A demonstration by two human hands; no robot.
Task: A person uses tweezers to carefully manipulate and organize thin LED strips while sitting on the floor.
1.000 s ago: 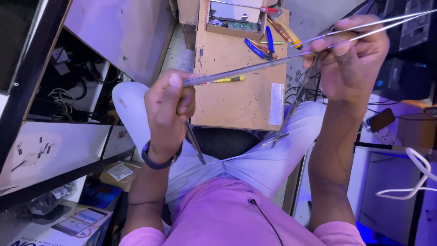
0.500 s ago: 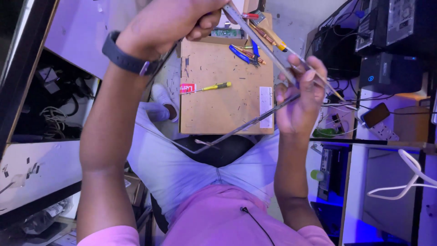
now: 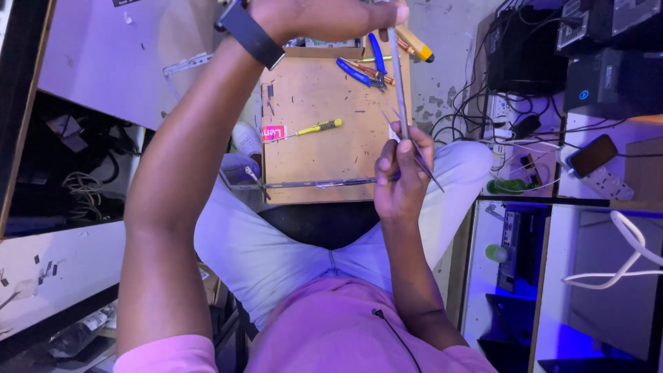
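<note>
My left hand point(image 3: 324, 17) is raised high at the top of the view, its fingers closed on the upper end of a long thin metal strip point(image 3: 398, 79). The strip runs down to my right hand point(image 3: 400, 173), which pinches its lower end together with other thin metal strips that stick out toward the lower right. Both hands hover over a small wooden board point(image 3: 311, 97) in front of my knees. One more long metal strip point(image 3: 318, 184) lies across the board's near edge, touching neither hand.
On the board lie a yellow-handled screwdriver point(image 3: 314, 128), blue-handled pliers point(image 3: 359, 72) and an orange-handled tool point(image 3: 414, 43). Cables and a power strip point(image 3: 608, 181) crowd the floor at right, beside dark electronic boxes point(image 3: 608, 76). A grey panel point(image 3: 103, 62) leans at left.
My left arm has swung further up and over to the right, turning the strip from a slant to nearly upright. My right hand has dropped lower. One strip now lies on the board's near edge.
</note>
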